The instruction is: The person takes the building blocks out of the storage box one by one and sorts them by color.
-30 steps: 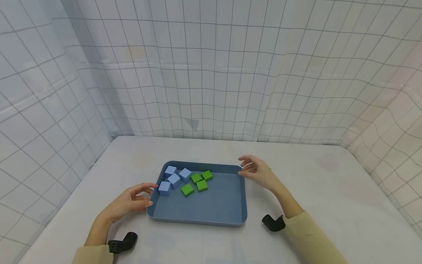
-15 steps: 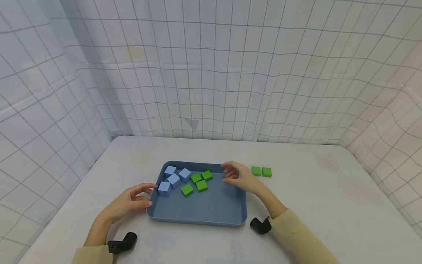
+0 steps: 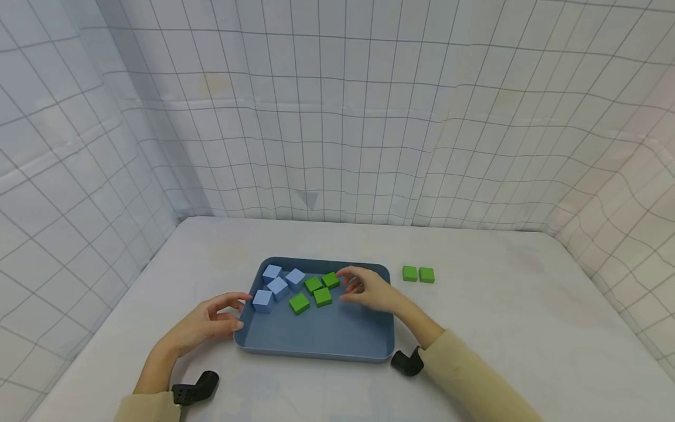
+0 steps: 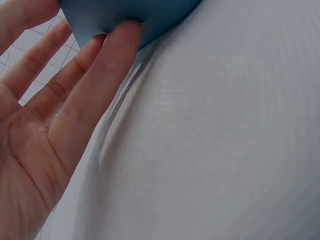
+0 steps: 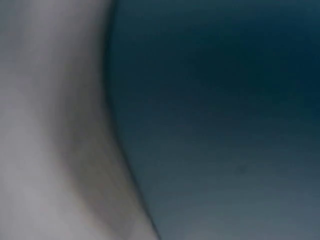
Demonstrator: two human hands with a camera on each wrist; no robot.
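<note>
My left hand [image 3: 208, 322] rests at the left rim of a blue-grey tray [image 3: 316, 346]. In the left wrist view, the thumb and fingers of that hand [image 4: 75, 100] touch the outside of the tray [image 4: 115, 15], loosely bent. My right hand [image 3: 371, 288] hovers over the right half of the tray, thumb and forefinger apart and nothing between them. Its fingertips are just right of a green block [image 3: 330, 280]. Several flat green blocks [image 3: 299, 303] lie mid-tray, and several light blue cubes [image 3: 263, 301] sit in the left part. The right wrist view misses the hand.
Two green blocks [image 3: 409, 273] lie side by side on the white table [image 3: 501, 305], right of the tray. Grid-patterned white curtains [image 3: 337, 117] hang behind and at both sides. Each wrist carries a black camera mount [image 3: 408, 363].
My right hand has moved left from beyond the tray's right rim to near the green blocks inside, uncovering two green blocks on the table. My left hand stays put.
</note>
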